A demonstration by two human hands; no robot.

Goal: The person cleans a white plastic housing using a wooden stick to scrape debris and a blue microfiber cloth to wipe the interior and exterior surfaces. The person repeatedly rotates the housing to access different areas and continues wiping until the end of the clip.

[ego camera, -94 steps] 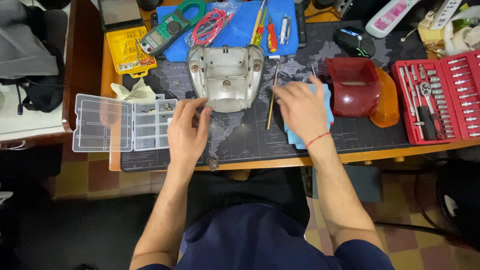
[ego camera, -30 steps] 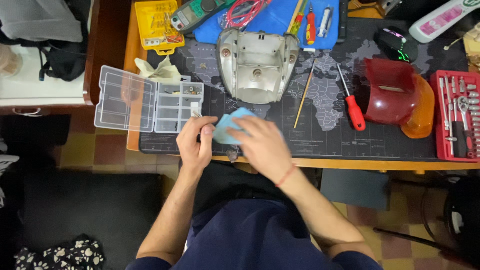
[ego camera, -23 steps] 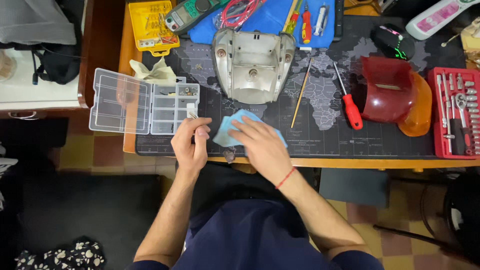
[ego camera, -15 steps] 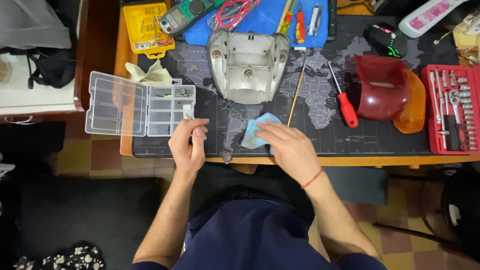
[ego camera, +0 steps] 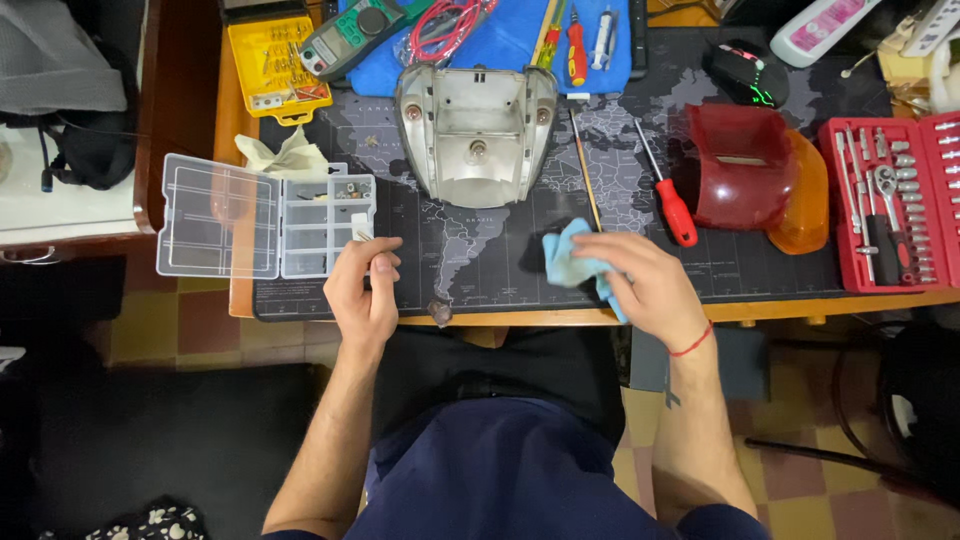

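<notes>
My left hand (ego camera: 362, 288) is closed around a small pale part, held just beside the clear plastic organizer box (ego camera: 265, 215) whose lid lies open to the left. My right hand (ego camera: 645, 285) grips a light blue cloth (ego camera: 565, 258) and presses it on the dark map-printed mat (ego camera: 480, 250) near the front edge. A grey metal housing (ego camera: 475, 130) lies on the mat beyond both hands. Between the hands, at the mat's front edge, sits a small dark piece (ego camera: 438, 313).
A red-handled screwdriver (ego camera: 670, 195) and a thin rod (ego camera: 585, 170) lie right of the housing. A red and orange lens cover (ego camera: 755, 180), a red socket set (ego camera: 895, 200), a yellow parts case (ego camera: 275, 65), a multimeter (ego camera: 355, 35) and a crumpled tissue (ego camera: 285, 155) surround the mat.
My right hand has carried the blue cloth rightward, away from my left hand. My left hand has stayed by the organizer box, holding the small part.
</notes>
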